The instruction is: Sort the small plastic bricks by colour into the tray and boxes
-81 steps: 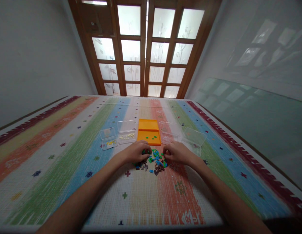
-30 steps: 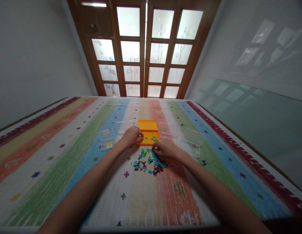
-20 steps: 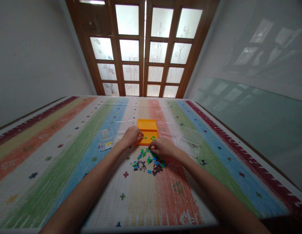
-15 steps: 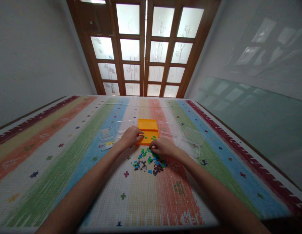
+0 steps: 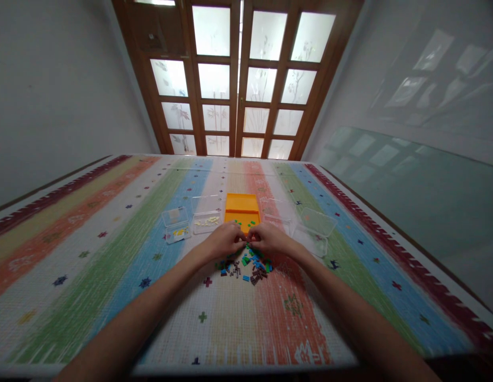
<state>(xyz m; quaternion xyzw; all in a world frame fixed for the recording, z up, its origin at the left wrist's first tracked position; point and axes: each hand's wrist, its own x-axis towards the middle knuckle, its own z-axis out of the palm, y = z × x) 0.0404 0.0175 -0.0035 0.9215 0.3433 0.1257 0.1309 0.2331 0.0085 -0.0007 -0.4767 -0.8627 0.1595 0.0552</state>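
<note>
My left hand (image 5: 227,237) and my right hand (image 5: 268,237) are close together at the near edge of an open orange box (image 5: 241,201). Their fingers are pinched, fingertips almost meeting over the far end of a pile of small building bricks (image 5: 254,268). Whatever is between the fingers is too small or hidden to make out. Green, blue and dark brown bricks make up the pile, partly covered by both hands. A few green bricks (image 5: 252,223) lie inside the orange box's near half.
Left of the orange box stand open clear boxes, one with yellow pieces (image 5: 180,232) and one with cream pieces (image 5: 212,221). Two more clear boxes, one at the far right (image 5: 316,244), stand open. A striped cloth (image 5: 166,323) covers the table.
My left hand has come back out of the orange box, moving right and nearer to me, beside my right hand. The cream pieces are now uncovered. My right hand has barely moved.
</note>
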